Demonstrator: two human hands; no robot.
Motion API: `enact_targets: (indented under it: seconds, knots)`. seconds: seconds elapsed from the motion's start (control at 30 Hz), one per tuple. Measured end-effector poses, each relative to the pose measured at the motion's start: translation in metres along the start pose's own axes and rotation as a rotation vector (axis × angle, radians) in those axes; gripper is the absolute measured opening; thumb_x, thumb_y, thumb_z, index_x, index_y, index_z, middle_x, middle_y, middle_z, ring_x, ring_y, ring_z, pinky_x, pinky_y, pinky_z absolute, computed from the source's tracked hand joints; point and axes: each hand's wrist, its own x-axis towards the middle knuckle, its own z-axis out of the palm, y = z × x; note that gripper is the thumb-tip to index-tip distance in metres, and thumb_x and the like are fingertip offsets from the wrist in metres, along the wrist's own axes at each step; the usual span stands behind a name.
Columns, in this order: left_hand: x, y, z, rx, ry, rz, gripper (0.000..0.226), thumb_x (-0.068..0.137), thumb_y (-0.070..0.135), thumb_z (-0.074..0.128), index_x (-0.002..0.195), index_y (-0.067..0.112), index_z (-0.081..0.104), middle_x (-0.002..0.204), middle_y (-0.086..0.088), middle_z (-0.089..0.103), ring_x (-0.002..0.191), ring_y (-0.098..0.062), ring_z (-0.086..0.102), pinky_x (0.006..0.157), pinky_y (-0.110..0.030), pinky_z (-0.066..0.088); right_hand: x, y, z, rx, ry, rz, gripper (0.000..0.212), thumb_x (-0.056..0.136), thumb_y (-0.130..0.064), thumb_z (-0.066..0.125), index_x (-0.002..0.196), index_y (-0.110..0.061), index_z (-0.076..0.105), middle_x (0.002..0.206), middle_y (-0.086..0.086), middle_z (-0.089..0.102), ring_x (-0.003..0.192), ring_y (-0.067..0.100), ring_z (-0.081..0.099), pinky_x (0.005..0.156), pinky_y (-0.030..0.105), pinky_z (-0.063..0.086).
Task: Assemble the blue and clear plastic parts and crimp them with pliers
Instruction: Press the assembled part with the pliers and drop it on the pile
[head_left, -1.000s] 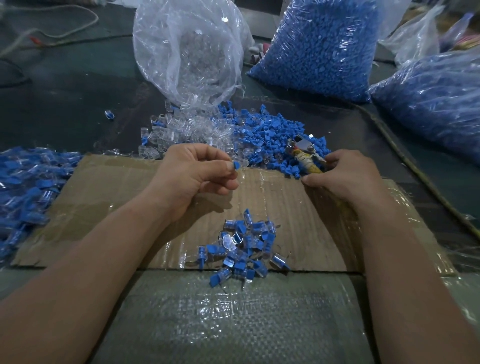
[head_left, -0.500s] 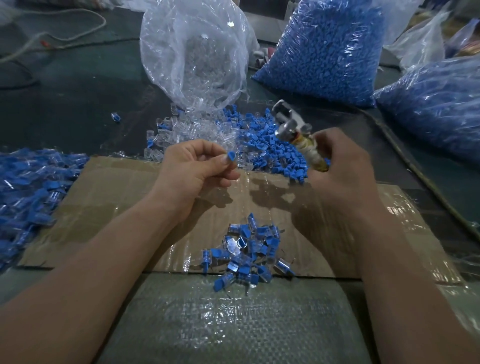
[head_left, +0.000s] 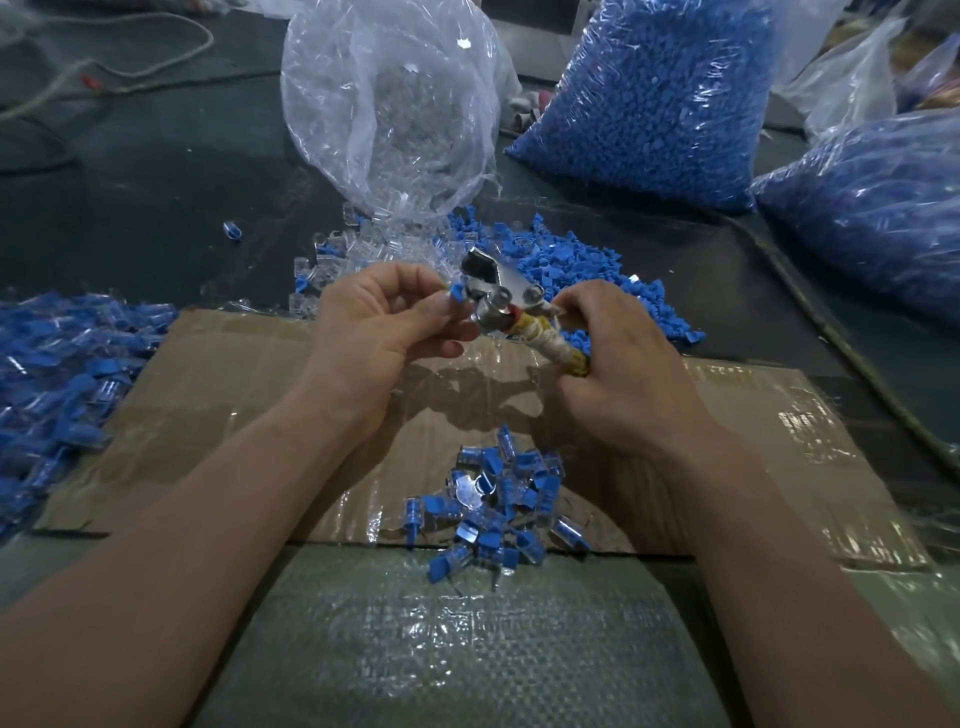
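Seen from above the person's own forearms, two bare hands meet over a sheet of brown cardboard taped with clear film, lying on a dark tabletop.

The left hand has its grip closed on a small blue part, pinched between the thumb and forefinger and held up in the air above the far edge of the cardboard. The right hand has its grip wrapped round the pliers, fingers curled over handles bound in yellowish tape. The metal head of the pliers points left and sits right against the blue part. Whether the jaws are closed on the part cannot be made out.

Below the hands, at the near edge of the cardboard, lies a small pile of joined blue-and-clear pieces. A larger heap of similar pieces spreads along the left edge of the view.

Beyond the hands, loose blue parts and loose clear parts are scattered side by side on the tabletop. Behind them stands an open clear bag holding clear parts. To its right are two full bags of blue parts, one upright and one lying at the far right.

A woven plastic sheet covers the surface nearest the person.
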Motion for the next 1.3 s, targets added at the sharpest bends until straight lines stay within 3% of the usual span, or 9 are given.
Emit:
enact_targets:
  seconds: [0.2, 0.43, 0.7, 0.97, 1.13, 1.3]
  knots:
    - [-0.002, 0.001, 0.001, 0.012, 0.0, 0.013, 0.008, 0.073, 0.006, 0.061, 0.08, 0.004, 0.059, 0.07, -0.005, 0.07, 0.064, -0.015, 0.067, 0.055, -0.018, 0.053, 0.0, 0.001, 0.002, -0.002, -0.042, 0.013, 0.029, 0.078, -0.016, 0.062, 0.103, -0.019, 0.046, 0.098, -0.001, 0.048, 0.092, 0.016, 0.042, 0.076, 0.027, 0.033]
    - [-0.004, 0.004, 0.002, 0.024, -0.008, -0.006, 0.011, 0.068, 0.009, 0.061, 0.078, 0.005, 0.059, 0.071, -0.008, 0.069, 0.063, -0.016, 0.066, 0.055, -0.019, 0.053, 0.0, -0.002, 0.001, 0.003, -0.106, 0.002, 0.022, 0.078, -0.023, 0.056, 0.094, -0.025, 0.042, 0.081, -0.012, 0.037, 0.081, 0.011, 0.036, 0.064, 0.022, 0.028]
    - [-0.004, 0.003, 0.003, 0.193, 0.021, 0.057, 0.011, 0.081, -0.005, 0.058, 0.078, 0.005, 0.058, 0.07, -0.009, 0.066, 0.057, -0.013, 0.065, 0.055, -0.019, 0.054, 0.001, -0.004, 0.002, 0.045, -0.11, 0.03, 0.018, 0.077, -0.017, 0.063, 0.089, -0.022, 0.05, 0.079, -0.008, 0.05, 0.073, 0.009, 0.044, 0.061, 0.024, 0.035]
    - [-0.004, 0.004, 0.003, 0.206, 0.035, 0.066, 0.013, 0.081, -0.004, 0.058, 0.076, 0.008, 0.057, 0.06, 0.001, 0.067, 0.054, -0.011, 0.064, 0.053, -0.018, 0.053, 0.0, -0.005, 0.004, 0.019, -0.069, 0.03, 0.019, 0.074, -0.012, 0.063, 0.081, -0.022, 0.049, 0.07, -0.014, 0.046, 0.067, 0.003, 0.042, 0.057, 0.021, 0.034]
    - [-0.003, 0.004, 0.004, 0.196, 0.052, 0.046, 0.013, 0.081, -0.005, 0.059, 0.077, 0.007, 0.059, 0.063, -0.003, 0.066, 0.054, -0.012, 0.065, 0.051, -0.018, 0.052, 0.002, -0.002, 0.005, 0.001, -0.051, 0.02, 0.021, 0.078, -0.018, 0.063, 0.097, -0.02, 0.054, 0.086, -0.005, 0.052, 0.081, 0.012, 0.046, 0.071, 0.027, 0.039]
    - [-0.001, 0.005, 0.001, 0.145, 0.04, -0.081, 0.007, 0.073, 0.002, 0.064, 0.076, 0.008, 0.062, 0.061, -0.003, 0.068, 0.055, -0.013, 0.065, 0.047, -0.019, 0.052, 0.005, 0.011, 0.004, -0.003, 0.072, 0.066, 0.034, 0.076, -0.014, 0.065, 0.11, -0.014, 0.057, 0.095, -0.003, 0.051, 0.087, 0.013, 0.045, 0.073, 0.025, 0.032]
